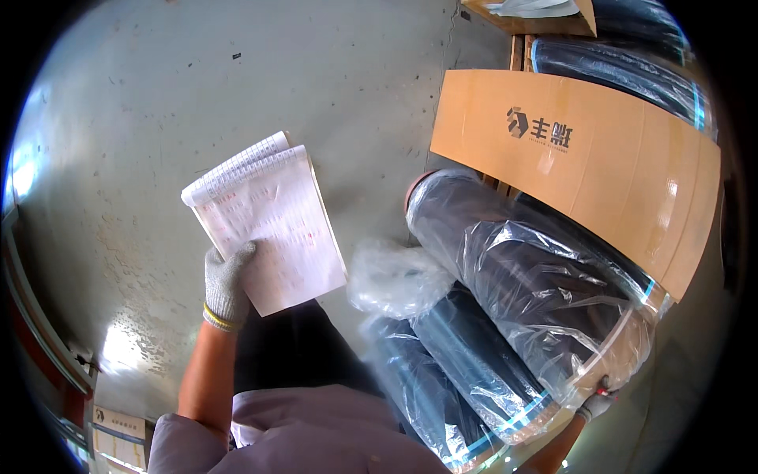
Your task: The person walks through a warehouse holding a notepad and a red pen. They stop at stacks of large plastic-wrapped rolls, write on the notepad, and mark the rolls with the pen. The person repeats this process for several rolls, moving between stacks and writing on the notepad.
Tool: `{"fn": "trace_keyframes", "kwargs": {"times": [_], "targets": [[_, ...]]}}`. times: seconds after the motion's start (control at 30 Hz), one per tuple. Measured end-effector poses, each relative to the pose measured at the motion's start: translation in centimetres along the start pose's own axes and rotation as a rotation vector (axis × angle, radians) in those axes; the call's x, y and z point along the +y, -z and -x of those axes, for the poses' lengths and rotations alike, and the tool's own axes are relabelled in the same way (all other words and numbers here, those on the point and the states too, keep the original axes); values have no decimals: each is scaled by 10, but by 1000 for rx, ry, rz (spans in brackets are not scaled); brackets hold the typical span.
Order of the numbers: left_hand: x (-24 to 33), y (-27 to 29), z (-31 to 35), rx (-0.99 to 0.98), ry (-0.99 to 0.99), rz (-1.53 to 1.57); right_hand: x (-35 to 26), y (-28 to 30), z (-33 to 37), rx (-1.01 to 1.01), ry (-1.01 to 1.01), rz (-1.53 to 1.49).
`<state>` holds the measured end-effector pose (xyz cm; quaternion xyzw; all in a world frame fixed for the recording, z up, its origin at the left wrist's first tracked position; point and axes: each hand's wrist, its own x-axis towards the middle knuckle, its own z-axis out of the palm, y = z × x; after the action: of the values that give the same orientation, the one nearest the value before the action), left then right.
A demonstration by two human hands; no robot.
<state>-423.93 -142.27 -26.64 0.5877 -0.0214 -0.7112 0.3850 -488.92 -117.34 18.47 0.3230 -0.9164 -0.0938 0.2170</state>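
My left hand (228, 286), in a pale knit glove with a yellow-edged cuff, grips the lower left side of a notepad (276, 229). Its top sheets are folded back, and the face-up page carries rows of writing with red marks. My right hand (598, 404), also gloved, is at the near end of a large dark roll (513, 245) wrapped in clear plastic. A small red and black item (604, 387) shows at its fingers; its kind is too small to make out. The fingers look curled and are partly hidden.
Two narrower wrapped dark rolls (482, 363) lie beside the large one, with bunched clear plastic (399, 276) at their far end. A flat cardboard sheet (576, 158) covers more rolls at the right. An open carton (545, 16) stands beyond. Grey floor (332, 79) spreads ahead.
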Motion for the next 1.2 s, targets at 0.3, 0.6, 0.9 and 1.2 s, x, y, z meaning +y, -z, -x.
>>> {"fn": "trace_keyframes", "kwargs": {"times": [0.3, 0.6, 0.9, 1.2], "targets": [[1, -27, 13, -43, 13, 14, 45, -33, -146, -165, -358, 383], [4, -26, 13, 9, 24, -68, 18, -76, -124, 12, 132, 199], [-17, -33, -8, -17, 26, 6, 98, 4, -80, 110, -339, 273], [-19, -48, 0, -84, 29, -17, 135, 97, -74, 125, -433, 83]]}}
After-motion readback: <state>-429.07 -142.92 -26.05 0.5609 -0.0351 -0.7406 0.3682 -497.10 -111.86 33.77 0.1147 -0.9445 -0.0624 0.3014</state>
